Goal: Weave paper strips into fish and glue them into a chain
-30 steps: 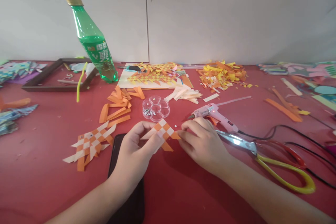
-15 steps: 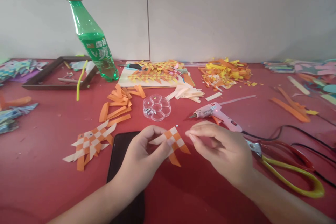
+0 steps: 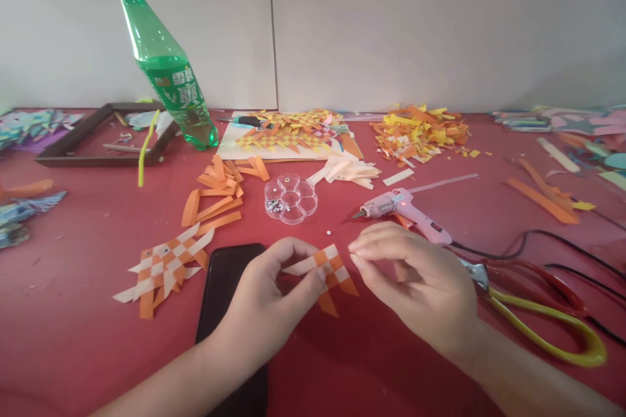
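Note:
My left hand [image 3: 267, 296] pinches a small woven paper fish [image 3: 328, 272] of orange and cream strips, holding it just above the red table [image 3: 88, 234]. My right hand [image 3: 415, 287] hovers right beside the fish, its fingertips pressed together in a pinch; what they hold, if anything, is too small to name. A pink glue gun [image 3: 405, 208] lies just beyond my right hand. A clear flower-shaped box [image 3: 290, 197] with small beads sits behind the fish. A tiny white bead [image 3: 329, 232] lies on the table between them.
A finished woven fish [image 3: 163, 267] lies at the left beside a black phone [image 3: 225, 287]. Yellow-handled scissors [image 3: 538, 322] and black cables [image 3: 562, 244] lie at the right. Farther back are orange strips [image 3: 212, 195], paper scrap piles [image 3: 415, 133], a green bottle [image 3: 166, 71] and a wooden frame [image 3: 98, 137].
My right hand lifted off the fish's edge and closed into a pinch beside it. My left hand shifted the fish a little to the right and tilted it.

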Action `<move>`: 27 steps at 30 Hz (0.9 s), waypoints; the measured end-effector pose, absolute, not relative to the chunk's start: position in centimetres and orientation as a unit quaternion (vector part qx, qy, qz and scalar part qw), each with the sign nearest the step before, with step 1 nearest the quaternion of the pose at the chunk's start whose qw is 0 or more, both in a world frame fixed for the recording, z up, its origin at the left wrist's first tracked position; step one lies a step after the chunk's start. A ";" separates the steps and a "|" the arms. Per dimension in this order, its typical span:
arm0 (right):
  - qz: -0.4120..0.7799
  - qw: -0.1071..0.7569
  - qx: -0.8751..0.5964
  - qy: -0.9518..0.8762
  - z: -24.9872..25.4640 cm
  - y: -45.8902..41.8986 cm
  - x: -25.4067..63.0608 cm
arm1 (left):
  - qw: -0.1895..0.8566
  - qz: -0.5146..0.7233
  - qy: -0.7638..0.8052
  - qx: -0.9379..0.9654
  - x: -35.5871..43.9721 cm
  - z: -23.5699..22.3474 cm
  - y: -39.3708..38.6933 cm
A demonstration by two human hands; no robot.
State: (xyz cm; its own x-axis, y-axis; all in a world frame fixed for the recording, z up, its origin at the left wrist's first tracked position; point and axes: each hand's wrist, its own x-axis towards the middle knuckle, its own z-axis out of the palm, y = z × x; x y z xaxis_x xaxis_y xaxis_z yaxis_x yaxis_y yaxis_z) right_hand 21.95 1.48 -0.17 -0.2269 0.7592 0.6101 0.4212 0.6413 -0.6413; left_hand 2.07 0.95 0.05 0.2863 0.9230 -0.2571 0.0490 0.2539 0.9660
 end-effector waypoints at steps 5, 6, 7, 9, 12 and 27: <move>0.191 0.473 -0.394 -0.765 -0.1 1.7 22.0 | 0.636 0.354 0.470 0.499 2.1 0.0 1.0; 0.191 0.470 -0.394 -0.766 -0.1 1.7 22.0 | 0.638 0.354 0.467 0.499 2.2 0.0 1.0; 0.191 0.470 -0.389 -0.769 0.0 1.7 22.0 | 0.639 0.356 0.465 0.499 2.2 0.0 1.0; 0.195 0.472 -0.367 -0.777 0.1 1.8 22.0 | 0.635 0.357 0.465 0.502 2.2 0.0 1.0; 0.205 0.474 -0.338 -0.787 0.1 2.0 21.9 | 0.625 0.357 0.471 0.510 2.3 0.0 1.0; 0.146 0.453 -0.387 -0.790 -0.1 1.7 22.2 | 0.638 0.343 0.472 0.502 2.0 -0.3 0.9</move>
